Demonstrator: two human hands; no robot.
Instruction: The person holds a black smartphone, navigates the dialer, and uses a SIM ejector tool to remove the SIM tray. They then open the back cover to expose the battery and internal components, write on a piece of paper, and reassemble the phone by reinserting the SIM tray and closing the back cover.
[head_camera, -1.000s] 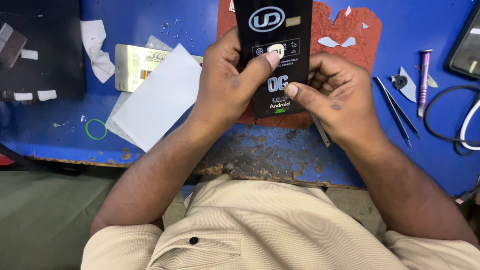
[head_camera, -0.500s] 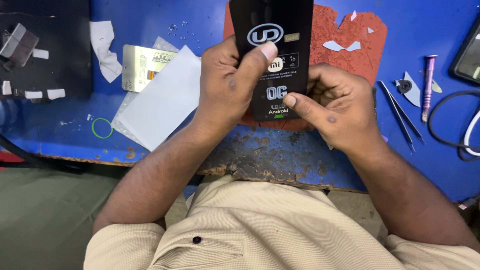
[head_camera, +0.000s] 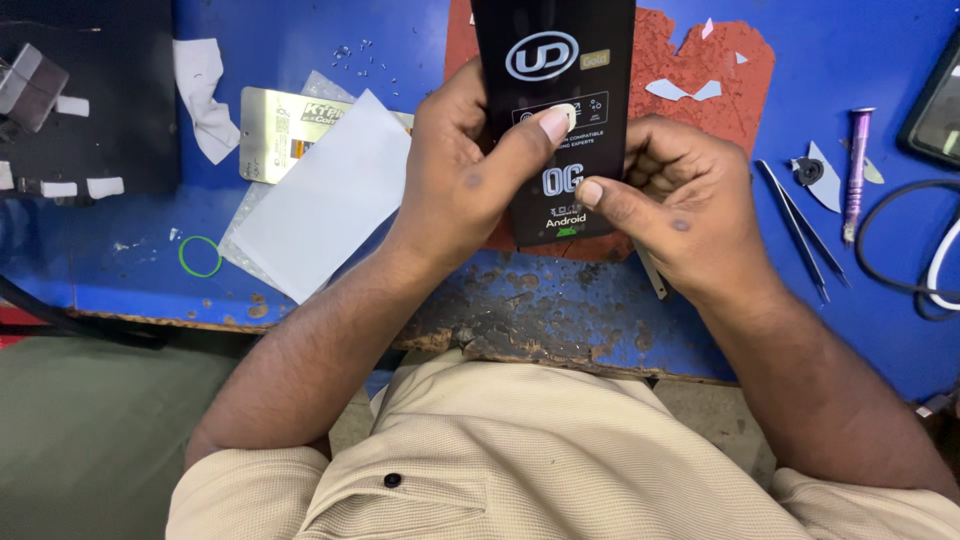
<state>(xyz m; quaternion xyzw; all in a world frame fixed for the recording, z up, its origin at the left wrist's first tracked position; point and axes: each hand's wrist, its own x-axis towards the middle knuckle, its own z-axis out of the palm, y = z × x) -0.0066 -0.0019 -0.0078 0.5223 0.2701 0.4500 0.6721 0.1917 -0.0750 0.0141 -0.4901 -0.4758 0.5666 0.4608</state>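
Note:
Both hands hold a black phone screen panel (head_camera: 556, 60) upright over a worn blue workbench (head_camera: 560, 310). The panel carries a printed protective film with white markings. My left hand (head_camera: 470, 170) grips its left edge, thumb pressed across the front near the middle. My right hand (head_camera: 680, 210) grips the lower right edge, thumb on the front beside the printing. A thin metal blade pokes out below my right palm. A rust-red mat (head_camera: 700, 70) lies under the panel.
White paper sheet (head_camera: 320, 200) and a gold-coloured packet (head_camera: 275, 130) lie left. A green ring (head_camera: 200, 256) sits near the front edge. Black device (head_camera: 90, 100) at far left. Tweezers (head_camera: 800, 235), a purple tool (head_camera: 856, 170), cables (head_camera: 915, 260) on the right.
The panel has shifted slightly upward in view. My left thumb has slid along its front; both hands keep their grip.

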